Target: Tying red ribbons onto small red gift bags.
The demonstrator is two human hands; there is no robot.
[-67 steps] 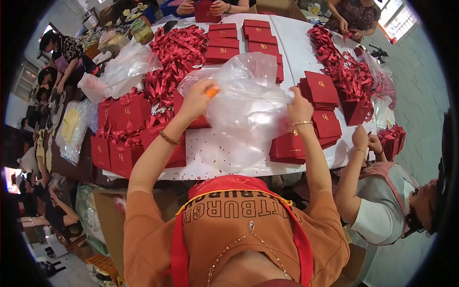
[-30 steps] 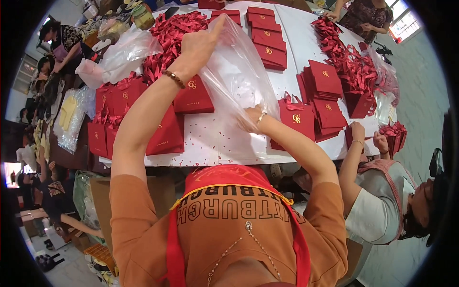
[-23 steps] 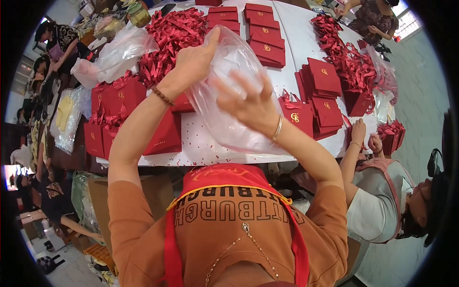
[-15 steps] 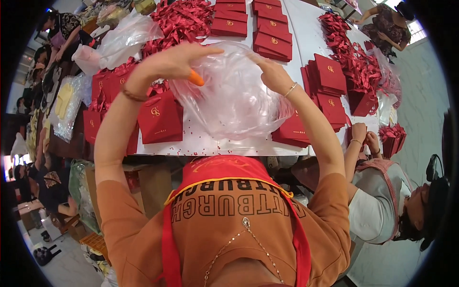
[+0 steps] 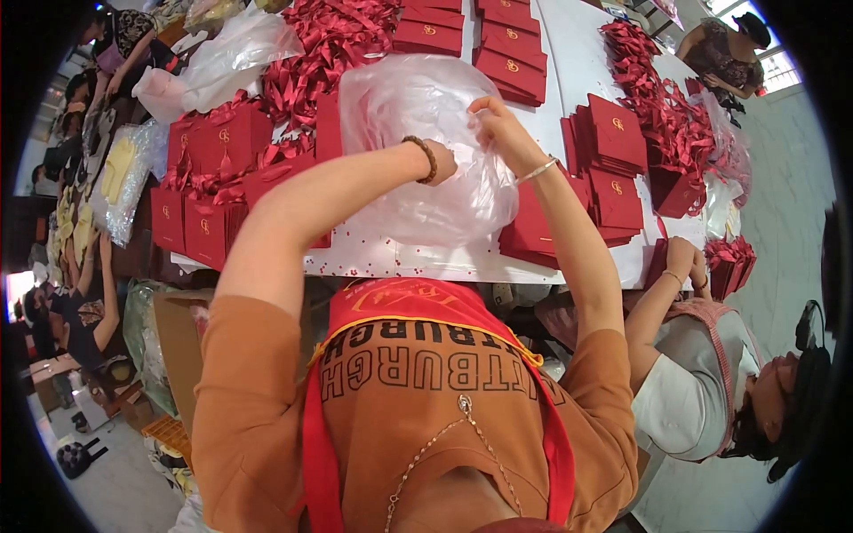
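Note:
A large clear plastic bag [image 5: 391, 107] lies bunched and puffed up on the white table in front of me. My left hand [image 5: 440, 162] reaches into its middle folds, and plastic and the hand's own back hide its fingers. At the bag's right side, my right hand [image 5: 499, 133] has curled fingers closed on the thin film. Red gift bags [image 5: 533, 226] with gold print lie flat in a pile beside the plastic, under my right forearm. More red gift bags [image 5: 218, 226] stand by my left forearm.
Heaps of red ribbon handles [image 5: 333, 44] and stacked red bags [image 5: 511, 67] fill the far side. Further stacks [image 5: 615, 133] stand at the right. A co-worker [image 5: 702, 373] sits close on my right, hands at the table edge. Red confetti dots the white table [image 5: 382, 260].
My left hand has moved right and down from the bag's far left edge into its middle. The plastic has drawn together and shifted away from the near edge; my right hand has moved slightly.

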